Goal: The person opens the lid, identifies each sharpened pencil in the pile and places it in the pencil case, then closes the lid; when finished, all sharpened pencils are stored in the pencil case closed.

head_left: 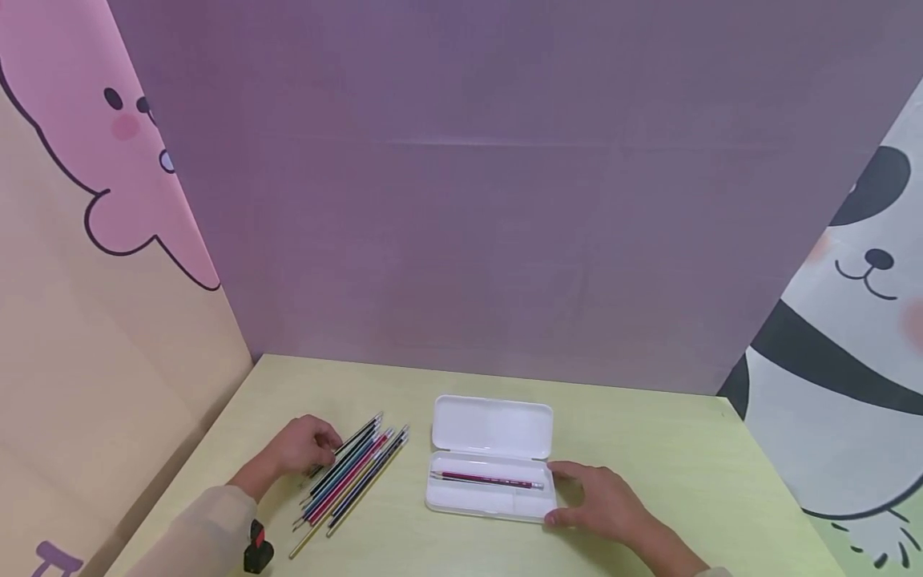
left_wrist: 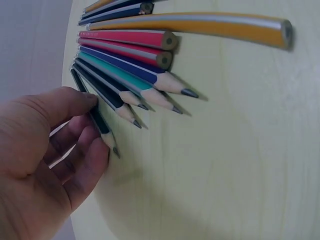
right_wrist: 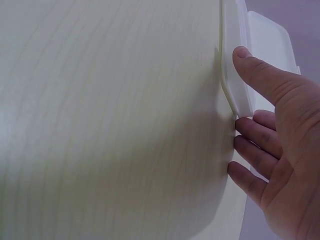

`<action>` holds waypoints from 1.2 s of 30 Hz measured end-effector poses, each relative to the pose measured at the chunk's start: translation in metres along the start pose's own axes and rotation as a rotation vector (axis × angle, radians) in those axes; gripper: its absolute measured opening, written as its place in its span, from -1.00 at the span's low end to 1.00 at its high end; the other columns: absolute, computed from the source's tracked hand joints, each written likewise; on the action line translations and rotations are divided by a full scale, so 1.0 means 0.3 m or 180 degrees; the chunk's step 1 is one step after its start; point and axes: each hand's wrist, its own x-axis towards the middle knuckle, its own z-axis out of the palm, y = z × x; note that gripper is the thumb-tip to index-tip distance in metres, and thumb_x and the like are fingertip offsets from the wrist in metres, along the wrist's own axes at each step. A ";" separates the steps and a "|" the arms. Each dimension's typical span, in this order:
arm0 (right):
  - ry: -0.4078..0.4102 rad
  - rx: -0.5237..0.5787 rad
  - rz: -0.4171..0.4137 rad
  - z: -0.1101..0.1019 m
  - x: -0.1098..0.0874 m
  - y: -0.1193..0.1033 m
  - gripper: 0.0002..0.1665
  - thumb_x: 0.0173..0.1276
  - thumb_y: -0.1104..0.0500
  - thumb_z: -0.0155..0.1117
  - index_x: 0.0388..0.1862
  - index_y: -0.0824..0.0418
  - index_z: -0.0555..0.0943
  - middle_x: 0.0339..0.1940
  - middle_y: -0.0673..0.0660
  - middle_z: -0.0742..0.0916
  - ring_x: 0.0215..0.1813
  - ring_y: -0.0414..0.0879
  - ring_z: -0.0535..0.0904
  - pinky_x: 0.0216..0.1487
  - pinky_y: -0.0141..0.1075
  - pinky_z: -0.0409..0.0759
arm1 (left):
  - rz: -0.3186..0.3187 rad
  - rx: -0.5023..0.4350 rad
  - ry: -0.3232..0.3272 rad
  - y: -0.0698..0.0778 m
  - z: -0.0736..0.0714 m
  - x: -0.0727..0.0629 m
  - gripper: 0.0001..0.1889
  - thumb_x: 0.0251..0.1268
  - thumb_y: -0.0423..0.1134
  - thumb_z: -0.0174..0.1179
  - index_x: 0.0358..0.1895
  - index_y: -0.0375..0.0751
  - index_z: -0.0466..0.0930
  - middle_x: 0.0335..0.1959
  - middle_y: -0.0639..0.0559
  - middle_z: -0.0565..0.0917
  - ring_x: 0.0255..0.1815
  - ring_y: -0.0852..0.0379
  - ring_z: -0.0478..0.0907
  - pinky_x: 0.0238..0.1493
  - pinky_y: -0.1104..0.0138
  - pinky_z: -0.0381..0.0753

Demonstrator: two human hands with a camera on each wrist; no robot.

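My left hand point(head_left: 303, 445) is at the left side of a bundle of pencils point(head_left: 353, 473) on the table. In the left wrist view, thumb and fingers pinch the outermost dark pencil point(left_wrist: 101, 122), its sharpened tip sticking out past the fingertips. Beside it lie teal, navy, red and yellow pencils, some sharpened, some with flat ends. My right hand point(head_left: 602, 501) holds the right end of an open white pencil case point(head_left: 461, 505), thumb at the front corner and index finger toward the back. A dark red and black pencil point(head_left: 490, 481) lies inside the case.
The case's lid point(head_left: 493, 426) is folded back flat on the table point(head_left: 649, 457). A purple wall point(head_left: 461, 240) rises behind the table, with cartoon-printed panels at both sides. A black and red device point(head_left: 257, 549) sits by the left wrist.
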 end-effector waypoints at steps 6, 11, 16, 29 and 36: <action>0.0009 0.0007 0.0015 0.000 -0.005 0.001 -0.06 -0.18 -0.30 0.70 0.24 -0.01 0.67 0.09 0.02 0.78 0.09 -0.01 0.67 0.08 -0.02 0.60 | -0.0057 -0.0081 0.0084 -0.006 0.004 -0.003 -0.80 0.12 -0.46 0.31 -0.16 -0.33 0.75 -0.38 0.04 0.68 -0.42 0.12 0.51 -0.46 0.27 0.54; 0.0008 0.0007 -0.0013 -0.004 -0.011 -0.002 -0.06 -0.18 -0.30 0.71 0.24 -0.01 0.67 0.09 0.02 0.78 0.08 -0.01 0.67 0.05 -0.04 0.60 | 0.0041 -0.0331 0.0023 -0.003 -0.016 -0.019 -0.79 0.23 -0.44 0.28 -0.08 -0.36 0.74 -0.35 0.00 0.67 -0.45 0.11 0.50 -0.55 0.28 0.53; 0.0006 -0.0011 -0.0016 -0.007 -0.012 -0.004 -0.06 -0.18 -0.30 0.71 0.23 -0.02 0.67 0.08 0.00 0.78 0.08 -0.03 0.67 0.03 -0.07 0.61 | 0.0226 -0.0456 -0.0008 0.020 -0.042 -0.025 -0.77 0.35 -0.38 0.27 0.00 -0.38 0.73 -0.31 -0.04 0.68 -0.40 0.10 0.53 -0.48 0.30 0.59; 0.0038 0.0033 0.0044 0.005 -0.016 0.001 -0.07 -0.19 -0.29 0.71 0.22 -0.02 0.68 0.08 0.02 0.79 0.10 0.02 0.68 0.05 -0.03 0.60 | 0.0540 -0.0754 -0.0244 0.183 0.010 0.050 -0.76 0.39 -0.36 0.29 0.06 -0.31 0.73 -0.22 -0.08 0.70 -0.30 0.07 0.57 -0.26 0.22 0.65; 0.0038 0.0018 0.0055 0.005 -0.011 -0.001 -0.05 -0.19 -0.31 0.70 0.24 -0.02 0.67 0.11 0.04 0.78 0.13 0.04 0.68 0.10 0.00 0.61 | 0.0584 -0.0681 -0.0374 0.281 0.088 0.127 -0.78 0.38 -0.38 0.30 0.03 -0.25 0.77 -0.15 -0.14 0.76 -0.31 0.10 0.59 -0.25 0.21 0.65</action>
